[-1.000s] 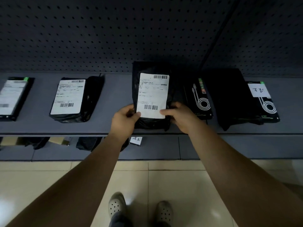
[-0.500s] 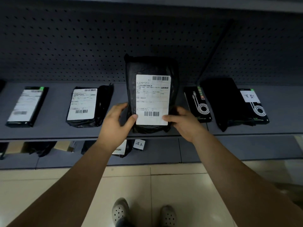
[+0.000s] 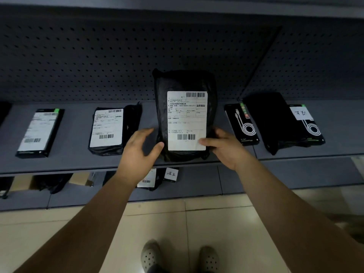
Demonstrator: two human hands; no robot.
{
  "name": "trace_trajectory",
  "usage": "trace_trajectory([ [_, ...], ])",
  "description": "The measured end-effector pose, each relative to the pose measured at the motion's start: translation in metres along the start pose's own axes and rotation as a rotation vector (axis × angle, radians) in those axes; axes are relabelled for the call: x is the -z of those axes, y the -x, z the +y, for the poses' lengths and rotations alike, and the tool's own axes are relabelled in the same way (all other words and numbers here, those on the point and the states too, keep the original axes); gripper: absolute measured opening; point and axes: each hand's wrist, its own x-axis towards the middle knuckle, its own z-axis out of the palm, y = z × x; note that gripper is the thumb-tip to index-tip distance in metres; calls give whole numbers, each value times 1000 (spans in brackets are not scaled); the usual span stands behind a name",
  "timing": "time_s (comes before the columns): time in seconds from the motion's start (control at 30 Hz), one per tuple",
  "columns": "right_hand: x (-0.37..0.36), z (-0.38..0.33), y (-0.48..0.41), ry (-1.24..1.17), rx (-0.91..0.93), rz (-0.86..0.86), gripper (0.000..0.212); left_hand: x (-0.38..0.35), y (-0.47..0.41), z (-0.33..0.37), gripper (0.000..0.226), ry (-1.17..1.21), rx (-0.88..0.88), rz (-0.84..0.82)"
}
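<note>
A black plastic parcel (image 3: 185,81) with a white shipping label (image 3: 186,121) stands nearly upright, its bottom edge at the front of the grey shelf (image 3: 74,160). My right hand (image 3: 226,148) pinches its lower right side, thumb on the label's corner and fingers behind the bag. My left hand (image 3: 139,152) is at the lower left side. Its thumb tip touches the bag's edge, and its fingers are spread loosely just left of the bag, not behind it.
On the same shelf lie a labelled black parcel (image 3: 110,131), a labelled box (image 3: 39,133) at the left, two cable boxes (image 3: 242,125) (image 3: 307,123) and a black bag (image 3: 273,119) at the right. A perforated back panel (image 3: 98,62) rises behind. A lower shelf (image 3: 197,184) holds more parcels.
The parcel has been tipped up from lying on the shelf to nearly upright. My left thumb has slid off the label to the bag's edge and that hand's fingers have loosened.
</note>
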Motion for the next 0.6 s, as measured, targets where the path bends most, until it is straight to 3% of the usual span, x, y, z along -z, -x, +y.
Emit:
trace_trajectory([
  [0.13, -14, -2, -11, 41, -82, 73, 22, 2, -8, -16, 53, -3, 29, -24],
  [0.37, -29, 18, -65, 185, -128, 186, 14, -3, -27, -33, 54, 4, 61, -81],
  [0.5, -21, 23, -70, 447, -89, 310, 48, -16, -39, -21, 54, -16, 8, -102],
  [0.6, 7, 15, -53, 514, -69, 394, 57, -41, -47, 0, 51, -11, -61, -121],
])
